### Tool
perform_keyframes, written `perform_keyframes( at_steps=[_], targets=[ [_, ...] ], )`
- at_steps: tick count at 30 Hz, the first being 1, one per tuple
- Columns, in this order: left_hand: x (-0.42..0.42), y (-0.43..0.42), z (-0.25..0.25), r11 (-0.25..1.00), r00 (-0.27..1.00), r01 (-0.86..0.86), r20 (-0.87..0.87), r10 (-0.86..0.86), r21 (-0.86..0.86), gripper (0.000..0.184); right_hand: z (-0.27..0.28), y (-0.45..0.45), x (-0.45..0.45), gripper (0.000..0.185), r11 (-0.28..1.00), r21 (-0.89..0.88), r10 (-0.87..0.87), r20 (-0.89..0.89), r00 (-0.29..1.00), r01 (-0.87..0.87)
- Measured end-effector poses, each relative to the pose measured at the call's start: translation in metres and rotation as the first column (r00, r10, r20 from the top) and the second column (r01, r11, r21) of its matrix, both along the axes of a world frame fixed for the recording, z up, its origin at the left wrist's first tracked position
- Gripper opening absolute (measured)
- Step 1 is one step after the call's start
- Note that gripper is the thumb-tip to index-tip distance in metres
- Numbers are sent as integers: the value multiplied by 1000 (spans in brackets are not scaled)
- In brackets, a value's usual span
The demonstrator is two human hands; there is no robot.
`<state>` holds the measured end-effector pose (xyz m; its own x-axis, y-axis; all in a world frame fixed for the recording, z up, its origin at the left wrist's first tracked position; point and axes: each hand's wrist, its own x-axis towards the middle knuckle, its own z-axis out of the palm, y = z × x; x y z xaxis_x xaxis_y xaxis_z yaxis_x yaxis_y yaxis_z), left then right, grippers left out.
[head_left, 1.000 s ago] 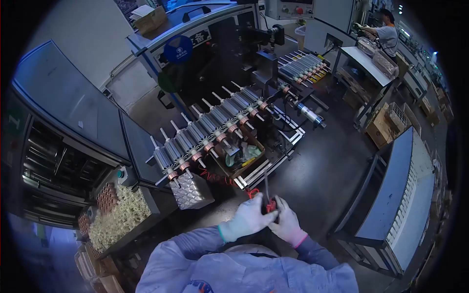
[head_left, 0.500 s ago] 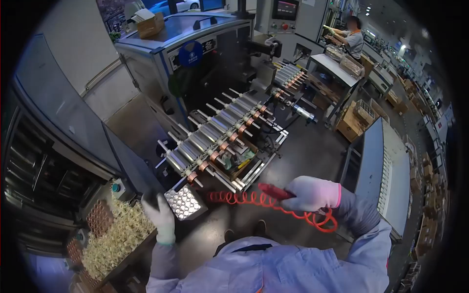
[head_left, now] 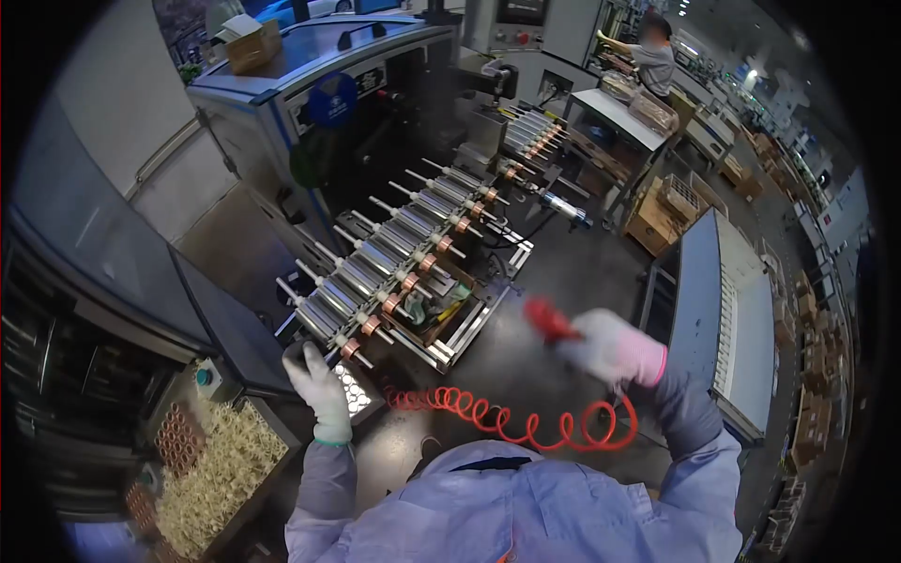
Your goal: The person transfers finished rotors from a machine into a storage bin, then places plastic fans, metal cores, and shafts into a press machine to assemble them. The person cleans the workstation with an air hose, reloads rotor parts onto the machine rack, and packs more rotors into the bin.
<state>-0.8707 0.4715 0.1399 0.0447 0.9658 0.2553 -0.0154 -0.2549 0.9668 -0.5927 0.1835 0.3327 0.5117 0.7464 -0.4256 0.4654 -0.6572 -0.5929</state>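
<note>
My right hand [head_left: 615, 349], in a white glove with a pink cuff, grips a red air blow gun [head_left: 549, 319], blurred by motion. A red coiled hose [head_left: 507, 427] loops beneath it toward the left. My left hand [head_left: 319, 389], gloved with grey fingertips, is raised with its fingers apart at the near end of a conveyor. It holds nothing that I can see; whether it touches the rack is unclear. Along that conveyor lie several motor armatures [head_left: 380, 263] with copper commutators and thin shafts. Partly behind my left hand is a block of round silver pieces [head_left: 355, 389].
At the lower left, a bin holds pale small parts [head_left: 221, 469] beside copper rings [head_left: 178, 439]. A machine cabinet [head_left: 328, 56] stands behind the conveyor. To the right is a slanted grey trough [head_left: 699, 319]. Another person [head_left: 652, 56] works at the back right.
My left hand has moved up and slightly right, now covering part of the silver block. The blow gun has risen and shifted right with my right hand. The whole view has shifted a little.
</note>
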Motion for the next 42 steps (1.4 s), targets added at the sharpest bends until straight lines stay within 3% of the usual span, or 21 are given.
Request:
perform_keyframes(
  at_steps=[1, 2, 4, 6, 7, 8, 11, 13, 14, 17, 18, 20, 21, 23, 30, 32, 33, 37, 38, 40, 42],
  targets=[
    [2, -10, 14, 1000, 1000, -7, -6, 7, 24, 32, -9, 0, 30, 34, 936, 96, -342, 21, 939, 339],
    [1, -11, 12, 999, 999, -32, -19, 33, 26, 34, -5, -7, 29, 34, 932, 103, -351, 22, 936, 347],
    [9, -11, 13, 993, 993, -114, -17, 115, 34, 40, 16, -14, 29, 34, 985, -40, 165, -41, 985, -167],
    [3, -12, 15, 992, 984, -123, -129, 123, 4, 46, 14, -18, 58, 33, 986, 25, 168, -55, 984, -166],
    [-3, -8, 0, 976, 948, -202, -233, 215, 81, 51, 12, -18, 82, 32, 987, 15, -157, -79, 984, 159],
    [-10, -4, -14, 947, 891, -278, -327, 316, 159, 56, 12, -28, 95, 32, 988, 16, -155, -88, 984, 157],
    [-14, -1, -19, 901, 826, -371, -363, 431, 224, 62, 38, -40, 160, 28, 961, -151, 235, 9, 972, -231],
    [8, 1, 10, 876, 874, -481, -91, 477, -32, 61, 45, -44, 206, 27, 983, 127, 145, -82, 986, -134],
    [15, 0, 21, 848, 857, -515, -104, 506, -121, 61, 8, -45, 278, 28, 926, 309, -201, -80, 976, 216],
    [-29, 30, -21, 889, 896, -436, 24, 443, -138, 58, -10, -35, 375, 29, 982, 153, -122, 95, 988, 106],
    [-22, 26, -14, 914, 902, -357, 184, 391, -191, 58, 5, -25, 364, 29, 989, 91, 129, -137, 982, -117],
    [-38, 29, -23, 896, 899, -437, -63, 433, -80, 58, -53, -14, 434, 31, 980, 197, 40, -104, 994, -18],
    [-48, 31, -27, 911, 915, -400, -92, 392, -102, 58, -65, 5, 462, 33, 872, 151, -463, -57, 884, 466],
    [-28, 31, -18, 920, 925, -377, -86, 369, -107, 58, -85, 4, 458, 34, 986, 135, 96, -8, 995, -94],
    [-36, 19, -22, 908, 851, -414, -324, 413, 69, 52, -278, 26, 396, 31, 807, 288, -393, -390, 833, 516],
    [-37, 16, -20, 907, 810, -378, -408, 421, 184, 50, -322, 41, 318, 31, 817, 331, -365, -335, 869, 471],
    [8, -2, 17, 922, 917, -385, -137, 375, -49, 47, -332, 53, 287, 33, 818, 374, -349, -281, 894, 437],
    [-42, 7, -24, 933, 933, -355, -86, 350, -54, 47, -430, 111, 218, 44, 844, 332, -438, -29, 898, 422],
    [-49, -1, -30, 898, 795, -348, -423, 435, 268, 50, -406, 116, 211, 51, 916, 159, -378, 30, 925, 369],
    [-50, -21, -31, 769, 555, -523, -537, 635, 369, 58, -382, 118, 213, 66, 972, -45, -227, 92, 970, 232],
    [8, -79, -12, 673, 590, -738, -446, 673, 41, 68, -349, 117, 217, 67, 979, -199, -16, 82, 996, 32]
  ],
)
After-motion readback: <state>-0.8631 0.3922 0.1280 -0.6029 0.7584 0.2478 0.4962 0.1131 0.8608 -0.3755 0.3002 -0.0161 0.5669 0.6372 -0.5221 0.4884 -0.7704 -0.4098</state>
